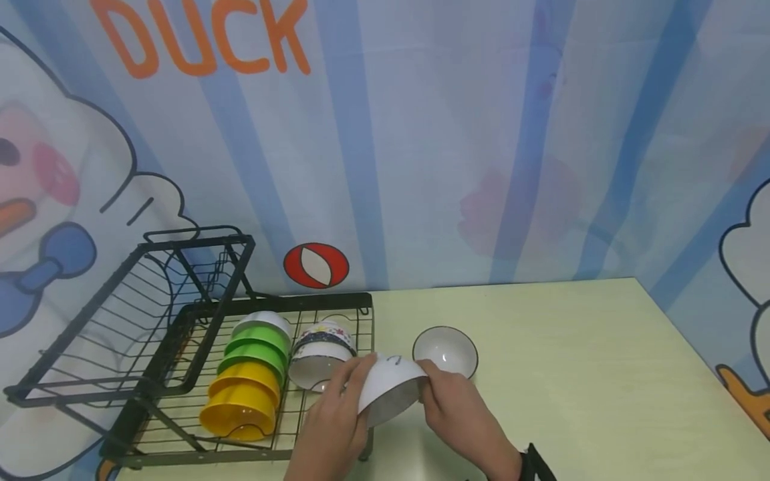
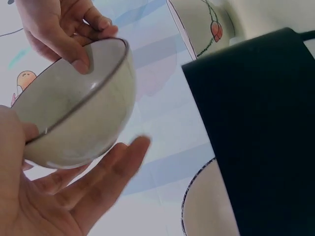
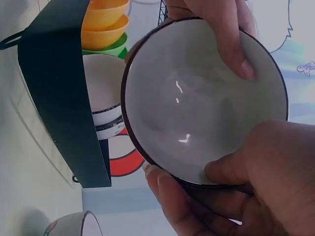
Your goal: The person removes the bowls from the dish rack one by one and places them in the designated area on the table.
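Both hands hold one white bowl (image 1: 392,394) with a dark rim, tilted on its side above the dish rack's right front corner. My left hand (image 1: 338,417) grips its left side, thumb at the rim and fingers around the outside. On the opposite side my right hand (image 1: 462,415) pinches the wall; in the right wrist view its thumb presses inside the bowl (image 3: 197,103) and its fingers lie outside. A second white bowl (image 1: 445,349) sits upright on the table just behind the right hand. White bowls with patterned edges (image 1: 321,341) stand on edge in the rack beside the left hand.
A black wire dish rack (image 1: 319,302) with a raised side tier (image 1: 78,327) occupies the table's left. In it stand yellow bowls (image 1: 240,411), green bowls (image 1: 257,344) and a white one (image 1: 263,321), in a row. The pale table (image 1: 589,374) meets a printed cloth backdrop (image 1: 421,167).
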The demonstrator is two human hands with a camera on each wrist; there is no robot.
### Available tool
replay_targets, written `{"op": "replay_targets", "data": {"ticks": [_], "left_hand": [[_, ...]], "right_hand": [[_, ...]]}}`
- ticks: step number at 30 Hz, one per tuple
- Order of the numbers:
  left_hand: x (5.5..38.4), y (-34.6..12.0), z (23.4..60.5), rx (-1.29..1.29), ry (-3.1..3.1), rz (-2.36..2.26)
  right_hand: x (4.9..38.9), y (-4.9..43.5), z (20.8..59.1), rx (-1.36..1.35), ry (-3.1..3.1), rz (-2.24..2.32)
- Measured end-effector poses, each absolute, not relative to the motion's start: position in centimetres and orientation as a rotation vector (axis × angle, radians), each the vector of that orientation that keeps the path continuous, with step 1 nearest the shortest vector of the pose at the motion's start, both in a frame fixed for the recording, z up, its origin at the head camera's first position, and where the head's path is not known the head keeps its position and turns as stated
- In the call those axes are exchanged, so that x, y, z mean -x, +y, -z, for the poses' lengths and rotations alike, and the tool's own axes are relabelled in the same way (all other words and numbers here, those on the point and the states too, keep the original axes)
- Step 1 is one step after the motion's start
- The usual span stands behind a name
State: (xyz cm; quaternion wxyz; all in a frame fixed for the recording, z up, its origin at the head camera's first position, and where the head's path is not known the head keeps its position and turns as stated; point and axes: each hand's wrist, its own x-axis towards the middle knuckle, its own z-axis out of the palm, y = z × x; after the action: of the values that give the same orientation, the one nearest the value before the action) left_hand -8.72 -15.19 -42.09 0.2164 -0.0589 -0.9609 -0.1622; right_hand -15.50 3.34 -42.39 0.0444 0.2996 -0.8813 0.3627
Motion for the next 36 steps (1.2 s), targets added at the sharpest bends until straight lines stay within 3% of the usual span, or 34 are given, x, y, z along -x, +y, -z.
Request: {"op": "replay_targets", "data": {"ticks": [16, 36], "left_hand": [[8.6, -15.4, 42.1, 0.131, -2.712, 0.231], [8.7, -15.8, 42.0, 0.063, -2.733, 0.288]], "right_hand": [[16.2, 4.1, 42.3, -0.797, -2.666, -1.019], [18.5, 6.4, 42.3, -0.550, -2.791, -1.148]]}}
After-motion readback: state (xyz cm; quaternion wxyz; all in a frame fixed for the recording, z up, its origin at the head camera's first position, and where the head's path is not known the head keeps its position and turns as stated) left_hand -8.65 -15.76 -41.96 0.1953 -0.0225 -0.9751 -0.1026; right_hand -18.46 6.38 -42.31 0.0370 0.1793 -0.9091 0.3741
